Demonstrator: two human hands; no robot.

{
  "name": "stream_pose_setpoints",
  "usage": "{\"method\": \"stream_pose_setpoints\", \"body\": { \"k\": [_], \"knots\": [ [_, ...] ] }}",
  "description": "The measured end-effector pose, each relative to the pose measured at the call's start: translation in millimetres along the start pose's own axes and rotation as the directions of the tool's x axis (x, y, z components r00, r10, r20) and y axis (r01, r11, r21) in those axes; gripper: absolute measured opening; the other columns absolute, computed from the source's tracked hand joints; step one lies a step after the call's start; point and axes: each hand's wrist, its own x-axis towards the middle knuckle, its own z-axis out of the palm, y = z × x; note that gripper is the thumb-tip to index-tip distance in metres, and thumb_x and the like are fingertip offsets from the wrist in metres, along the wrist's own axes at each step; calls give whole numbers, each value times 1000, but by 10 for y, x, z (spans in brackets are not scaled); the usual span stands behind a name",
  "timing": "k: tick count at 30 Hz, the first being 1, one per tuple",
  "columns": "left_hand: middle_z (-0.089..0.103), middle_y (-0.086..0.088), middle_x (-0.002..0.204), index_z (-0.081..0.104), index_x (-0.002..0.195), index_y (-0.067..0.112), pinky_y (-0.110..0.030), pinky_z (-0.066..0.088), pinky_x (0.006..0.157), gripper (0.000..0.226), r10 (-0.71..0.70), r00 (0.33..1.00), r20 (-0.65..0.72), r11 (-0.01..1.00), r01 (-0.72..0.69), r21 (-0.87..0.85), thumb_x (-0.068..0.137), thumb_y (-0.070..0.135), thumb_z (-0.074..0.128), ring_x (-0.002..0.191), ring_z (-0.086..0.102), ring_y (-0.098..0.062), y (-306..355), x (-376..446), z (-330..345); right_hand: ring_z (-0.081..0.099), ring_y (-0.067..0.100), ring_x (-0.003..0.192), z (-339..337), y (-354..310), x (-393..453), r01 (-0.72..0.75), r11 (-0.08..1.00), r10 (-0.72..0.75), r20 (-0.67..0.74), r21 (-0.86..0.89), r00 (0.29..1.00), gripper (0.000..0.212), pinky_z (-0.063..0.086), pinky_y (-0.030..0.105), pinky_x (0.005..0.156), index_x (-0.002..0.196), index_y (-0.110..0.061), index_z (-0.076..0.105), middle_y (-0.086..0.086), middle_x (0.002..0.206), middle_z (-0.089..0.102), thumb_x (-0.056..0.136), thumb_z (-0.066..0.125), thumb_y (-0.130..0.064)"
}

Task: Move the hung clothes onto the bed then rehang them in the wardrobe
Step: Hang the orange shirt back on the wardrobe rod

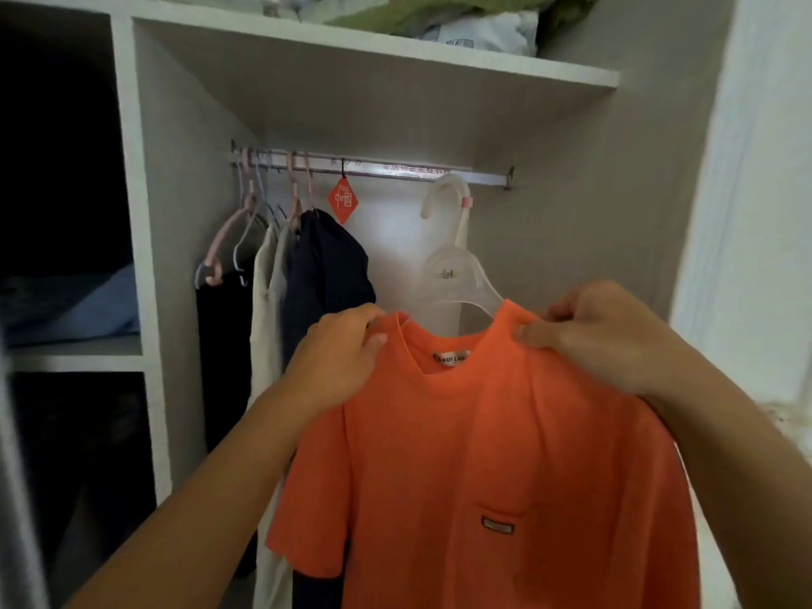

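The wardrobe [145,178] is matte pale board with 1 metal rail [373,168]. Before it hangs the orange T-shirt [483,454], soft, light knit, likely floppy. Left hand [338,353] and right hand [593,340] each pinch a shoulder over the stiff translucent hanger [457,265], the best grip.

- Orange T-shirt [483,441]: matt knit cloth, soft; small woven label inside the collar, between the two grips.
- Hanger [457,274], above the grips: translucent whitish plastic, smooth, slightly glossy.
- Rail [395,169], above the hanger hook: bright metal, shiny.
- Wardrobe [145,239] panels: matt pale laminate, wood-like board.
- Pink hangers [246,213], left of the left-hand grip: smooth plastic.
- Dark garment [325,274]: matt cloth.
- Orange tag [343,200]: looks like paper or card.
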Motion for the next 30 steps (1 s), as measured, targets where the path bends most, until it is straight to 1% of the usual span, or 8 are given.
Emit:
{"method": "stream_pose_setpoints", "body": {
  "k": [3,7,12,18,21,23,26,30],
  "knots": [
    [63,-3,120,56,129,22,-40,50,89,31,27,1000,-9,992,-26,126,99,29,52,109,59,-22,-137,257,-10,48,22,56,97,-73,385,-20,998,18,-31,-65,999,35,41,35,55,71,5,69,20,61,56,80,70,-29],
    [62,-15,119,58,124,11,-43,46,92,31,39,999,-36,959,-27,282,100,28,50,119,52,-32,-366,526,-80,63,37,71,178,-236,856,-38,987,10,-175,-157,984,34,52,43,62,74,4,70,28,75,64,79,67,-29],
    [63,-8,99,63,115,14,-36,46,78,23,140,985,-100,942,-101,319,99,26,51,97,57,-26,-549,771,-153,46,31,62,431,-597,1389,-50,987,10,-260,-150,966,39,26,30,47,59,-5,48,10,57,42,82,62,-33],
    [66,-3,87,63,101,15,-32,35,96,18,239,959,-152,888,-153,434,99,25,48,85,60,-22,-615,989,-286,54,31,81,770,-1105,1918,-19,991,-10,-222,-131,975,40,39,33,67,66,-12,45,3,69,45,69,50,-51],
    [67,-2,84,63,95,17,-30,33,82,19,242,956,-168,870,-138,472,99,25,47,84,61,-24,-645,1068,-365,51,28,81,907,-1286,2191,-4,984,-42,-251,-178,967,33,38,31,68,67,-14,42,1,73,46,89,55,-35],
    [66,-2,82,63,91,18,-28,27,75,19,242,956,-167,856,-129,501,99,25,48,81,62,-23,-663,1104,-406,49,27,80,989,-1416,2332,14,981,-66,-270,-193,960,39,38,32,69,69,-14,41,4,80,49,94,51,-42],
    [64,-3,77,63,86,16,-27,30,68,14,224,963,-148,860,-124,495,95,18,52,74,62,-23,-714,1158,-425,49,27,83,1122,-1578,2506,43,983,-91,-273,-177,958,41,39,33,71,69,-14,40,5,83,48,96,49,-44],
    [62,-4,75,61,83,13,-29,34,54,14,195,968,-159,900,-112,422,92,11,51,68,61,-23,-790,1203,-429,52,25,83,1273,-1703,2672,31,988,-65,-232,-149,970,28,39,32,69,68,-17,40,1,75,45,86,60,-24]
  ]
}}
